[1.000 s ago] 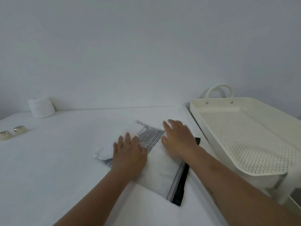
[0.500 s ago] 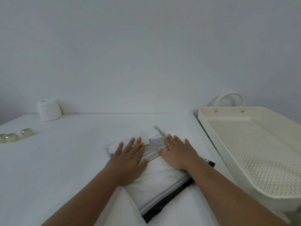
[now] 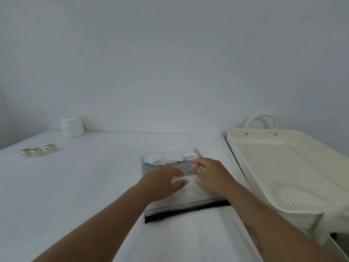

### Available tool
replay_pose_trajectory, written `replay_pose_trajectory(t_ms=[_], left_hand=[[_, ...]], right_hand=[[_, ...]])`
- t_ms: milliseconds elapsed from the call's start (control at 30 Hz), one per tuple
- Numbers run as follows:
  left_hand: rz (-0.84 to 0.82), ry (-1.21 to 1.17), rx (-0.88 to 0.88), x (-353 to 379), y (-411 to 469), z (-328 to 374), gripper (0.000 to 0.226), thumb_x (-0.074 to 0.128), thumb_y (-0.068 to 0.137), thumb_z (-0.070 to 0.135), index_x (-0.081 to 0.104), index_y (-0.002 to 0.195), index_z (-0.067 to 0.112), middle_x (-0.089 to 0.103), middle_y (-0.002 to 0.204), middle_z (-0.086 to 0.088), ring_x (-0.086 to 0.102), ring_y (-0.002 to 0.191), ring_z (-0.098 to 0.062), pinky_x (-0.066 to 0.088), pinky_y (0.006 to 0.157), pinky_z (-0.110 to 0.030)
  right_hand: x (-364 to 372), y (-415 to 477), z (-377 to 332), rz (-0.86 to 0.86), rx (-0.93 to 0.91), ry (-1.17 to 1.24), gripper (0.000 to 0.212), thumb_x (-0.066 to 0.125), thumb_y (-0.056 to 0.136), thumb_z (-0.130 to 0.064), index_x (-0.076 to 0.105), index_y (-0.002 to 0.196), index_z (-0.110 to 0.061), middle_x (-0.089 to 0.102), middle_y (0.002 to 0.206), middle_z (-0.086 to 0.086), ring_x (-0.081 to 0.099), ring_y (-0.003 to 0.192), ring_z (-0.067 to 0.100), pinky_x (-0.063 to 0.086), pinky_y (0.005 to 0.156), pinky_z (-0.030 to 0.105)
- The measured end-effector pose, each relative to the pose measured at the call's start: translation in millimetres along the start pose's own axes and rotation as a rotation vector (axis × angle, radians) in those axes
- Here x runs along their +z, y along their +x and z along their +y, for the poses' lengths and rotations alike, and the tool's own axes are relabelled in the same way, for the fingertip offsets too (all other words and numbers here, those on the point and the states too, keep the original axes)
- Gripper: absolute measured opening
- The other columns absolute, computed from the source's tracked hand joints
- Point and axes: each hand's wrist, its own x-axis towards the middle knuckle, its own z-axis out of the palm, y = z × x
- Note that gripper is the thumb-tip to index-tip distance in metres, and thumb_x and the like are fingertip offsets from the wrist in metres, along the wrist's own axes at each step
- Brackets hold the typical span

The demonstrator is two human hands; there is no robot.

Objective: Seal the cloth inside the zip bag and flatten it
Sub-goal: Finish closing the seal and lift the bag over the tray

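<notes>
A clear zip bag (image 3: 190,202) lies on the white table (image 3: 75,186), its black zip strip along the near edge. Inside it sits a folded white cloth (image 3: 170,157) with a band of thin dark stripes. My left hand (image 3: 162,180) rests flat on the middle of the bag, fingers spread and pointing right. My right hand (image 3: 211,172) lies on the bag's right half, fingers pointing left toward the striped band. Both hands are blurred, holding nothing. The hands hide the cloth's centre.
A cream perforated tray (image 3: 287,167) with a loop handle stands close to the right of the bag. A white roll (image 3: 72,126) stands at the back left by the wall. Three small metallic caps (image 3: 37,150) lie at the far left.
The bag has turned so its zip edge now runs along the near side. Both hands have shifted on top of it, their fingers now pointing toward each other.
</notes>
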Motion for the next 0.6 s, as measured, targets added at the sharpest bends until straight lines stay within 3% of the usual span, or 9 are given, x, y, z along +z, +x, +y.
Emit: replay_pose_trajectory(t_ms=[100,133,200,300,400,500,600], left_hand=[[-0.123,-0.017,-0.015,3.7,-15.5,6.8,0.065,0.058,0.070,0.074,0.058,0.124,0.038,0.054,0.137,0.014,0.044,0.128,-0.008,0.036,0.109,-0.038],[-0.140,-0.009,-0.016,1.6,-19.7,8.6,0.072,0.059,0.065,0.077,0.056,0.126,0.039,0.052,0.138,0.015,0.041,0.130,-0.006,0.034,0.111,-0.037],[-0.158,-0.020,-0.011,-4.4,-27.2,11.2,0.080,0.062,0.058,0.081,0.054,0.126,0.040,0.051,0.136,0.016,0.039,0.129,-0.005,0.034,0.110,-0.036],[-0.147,-0.025,0.006,-8.7,-40.8,15.5,0.065,0.068,0.065,0.071,0.058,0.121,0.040,0.055,0.127,0.016,0.042,0.122,-0.006,0.037,0.103,-0.032],[-0.086,-0.020,0.080,-2.2,-55.7,24.1,0.043,0.066,0.078,0.051,0.063,0.118,0.034,0.060,0.121,0.013,0.047,0.115,-0.008,0.039,0.100,-0.029],[-0.119,0.113,0.156,-4.5,-65.2,36.2,0.029,0.057,0.086,0.035,0.067,0.111,0.025,0.063,0.110,0.004,0.055,0.104,-0.014,0.045,0.089,-0.031],[-0.123,0.288,0.166,-9.9,-67.8,46.4,0.025,0.046,0.088,0.020,0.066,0.102,0.014,0.062,0.102,-0.004,0.058,0.096,-0.021,0.048,0.079,-0.036]], right_hand=[[-11.5,-4.9,6.4,-0.222,0.046,-0.115,0.024,0.052,0.091,-0.040,0.062,0.077,-0.023,0.064,0.085,-0.003,0.060,0.084,0.019,0.046,0.071,0.031],[-14.3,-7.6,7.9,-0.250,0.052,-0.137,0.021,0.054,0.090,-0.040,0.063,0.077,-0.026,0.063,0.086,-0.006,0.060,0.086,0.017,0.044,0.070,0.028],[-19.3,-13.9,8.1,-0.288,0.052,-0.152,0.021,0.060,0.087,-0.041,0.069,0.103,-0.031,0.063,0.106,-0.010,0.059,0.102,0.013,0.042,0.083,0.025],[-25.6,-23.9,3.6,-0.322,0.027,-0.174,0.030,0.067,0.086,-0.036,0.068,0.116,-0.029,0.062,0.124,-0.010,0.054,0.105,0.006,0.039,0.094,0.022],[-31.3,-39.9,-4.6,-0.380,0.008,-0.171,0.027,0.070,0.084,-0.036,0.071,0.110,-0.031,0.065,0.123,-0.010,0.056,0.104,0.005,0.041,0.092,0.022],[-32.0,-57.1,-16.2,-0.498,0.013,-0.197,0.040,0.077,0.074,-0.039,0.070,0.113,-0.032,0.061,0.124,-0.009,0.055,0.113,0.012,0.043,0.096,0.027],[-27.0,-69.6,-26.8,-0.426,-0.095,-0.397,0.034,0.066,0.085,-0.033,0.066,0.119,-0.030,0.061,0.124,-0.004,0.056,0.111,0.016,0.046,0.094,0.032]])
